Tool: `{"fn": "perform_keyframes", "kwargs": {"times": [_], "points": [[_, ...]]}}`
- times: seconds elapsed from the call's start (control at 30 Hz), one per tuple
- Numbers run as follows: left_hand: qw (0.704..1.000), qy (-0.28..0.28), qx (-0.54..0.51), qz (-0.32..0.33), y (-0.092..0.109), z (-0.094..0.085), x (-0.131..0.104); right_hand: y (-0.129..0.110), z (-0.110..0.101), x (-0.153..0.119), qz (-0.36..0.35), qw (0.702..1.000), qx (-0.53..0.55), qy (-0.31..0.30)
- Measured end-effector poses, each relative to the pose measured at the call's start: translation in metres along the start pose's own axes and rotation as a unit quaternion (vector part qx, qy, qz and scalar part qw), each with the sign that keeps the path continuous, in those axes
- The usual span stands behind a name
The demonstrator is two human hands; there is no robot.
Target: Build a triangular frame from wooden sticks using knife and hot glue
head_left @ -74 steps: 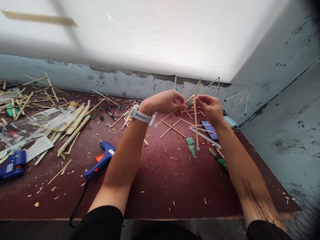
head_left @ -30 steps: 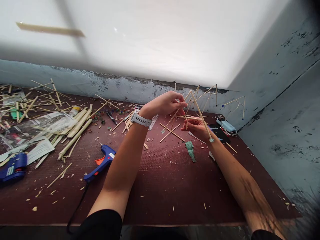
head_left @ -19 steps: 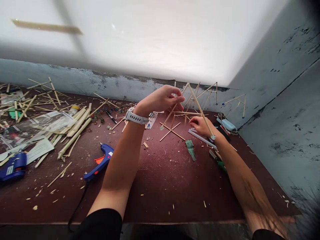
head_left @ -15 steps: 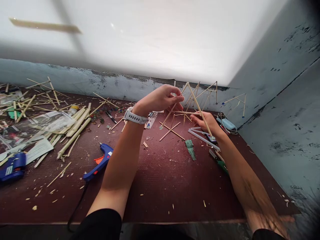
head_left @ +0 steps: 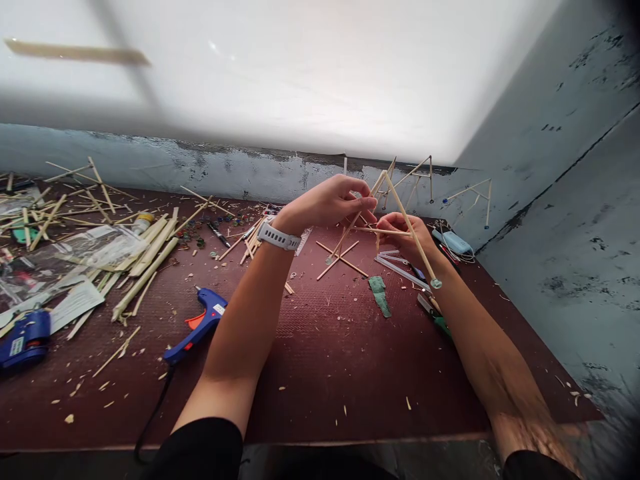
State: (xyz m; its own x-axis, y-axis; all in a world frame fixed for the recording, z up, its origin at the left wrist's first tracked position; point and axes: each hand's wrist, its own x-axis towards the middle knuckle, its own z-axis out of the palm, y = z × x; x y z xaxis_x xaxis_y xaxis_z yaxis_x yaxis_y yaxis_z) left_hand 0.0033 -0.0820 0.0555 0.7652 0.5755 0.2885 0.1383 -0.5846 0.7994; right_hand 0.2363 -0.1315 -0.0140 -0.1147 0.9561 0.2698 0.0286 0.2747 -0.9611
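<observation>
An A-shaped frame of thin wooden sticks is held above the table, its apex up and a small round bead at the foot of each long leg. My left hand, with a white watch on the wrist, pinches the frame's left leg below the apex. Behind the right leg, my right hand has its fingers closed near the crossbar; a short stick shows at its fingertips. Crossed sticks lie on the table below the frame.
A blue glue gun lies left of centre, and another blue tool at far left. Bamboo strips, plastic bags and scraps cover the left side. Green cloth lies centrally. More stick frames stand near the wall.
The held frame has shifted right and slightly down with my left hand. Its crossbar now meets the right leg in view. My right hand's fingers have risen and drawn closer to my left hand.
</observation>
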Motion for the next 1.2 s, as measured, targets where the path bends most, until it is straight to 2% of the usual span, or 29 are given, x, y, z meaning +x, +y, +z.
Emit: {"fn": "perform_keyframes", "kwargs": {"times": [0.17,0.23,0.27,0.33,0.43,0.5,0.6,0.67,0.8,0.9,1.07,1.2], "points": [[1.0,0.021,0.013,-0.005,0.003,-0.008,-0.006,-0.001,-0.023,0.006,0.003,0.992,0.024,0.121],[0.999,0.031,0.026,-0.002,0.004,-0.01,-0.007,-0.004,-0.029,0.005,0.021,0.992,0.029,0.124],[0.999,0.035,0.031,0.0,0.004,-0.011,-0.008,-0.005,-0.03,0.003,0.033,0.994,0.028,0.096],[0.999,0.038,0.034,0.001,0.003,-0.011,-0.008,-0.009,-0.029,-0.003,0.059,0.998,0.024,-0.001],[0.999,0.037,0.031,-0.003,0.002,-0.011,-0.006,-0.014,-0.023,-0.011,0.083,0.987,0.027,-0.137],[0.999,0.036,0.032,-0.007,0.001,-0.01,-0.005,-0.014,-0.02,-0.013,0.073,0.98,0.033,-0.181],[0.999,0.033,0.036,-0.004,-0.002,-0.01,-0.004,-0.012,-0.015,-0.013,0.051,0.977,0.04,-0.204],[0.999,0.034,0.035,-0.001,-0.003,-0.01,-0.003,-0.009,-0.011,-0.012,0.051,0.982,0.037,-0.18],[0.999,0.032,0.033,-0.003,-0.003,-0.01,-0.002,-0.001,-0.006,-0.008,0.05,0.995,0.031,-0.085],[0.998,0.038,0.041,-0.004,-0.002,-0.011,-0.004,0.004,-0.007,-0.003,0.039,0.997,0.044,-0.059],[0.999,0.043,0.031,-0.009,-0.004,-0.015,-0.007,0.004,-0.023,0.003,-0.007,0.995,0.093,0.043],[0.998,0.051,0.027,-0.012,-0.005,-0.02,-0.01,0.0,-0.044,0.01,-0.049,0.969,0.156,0.186]]}}
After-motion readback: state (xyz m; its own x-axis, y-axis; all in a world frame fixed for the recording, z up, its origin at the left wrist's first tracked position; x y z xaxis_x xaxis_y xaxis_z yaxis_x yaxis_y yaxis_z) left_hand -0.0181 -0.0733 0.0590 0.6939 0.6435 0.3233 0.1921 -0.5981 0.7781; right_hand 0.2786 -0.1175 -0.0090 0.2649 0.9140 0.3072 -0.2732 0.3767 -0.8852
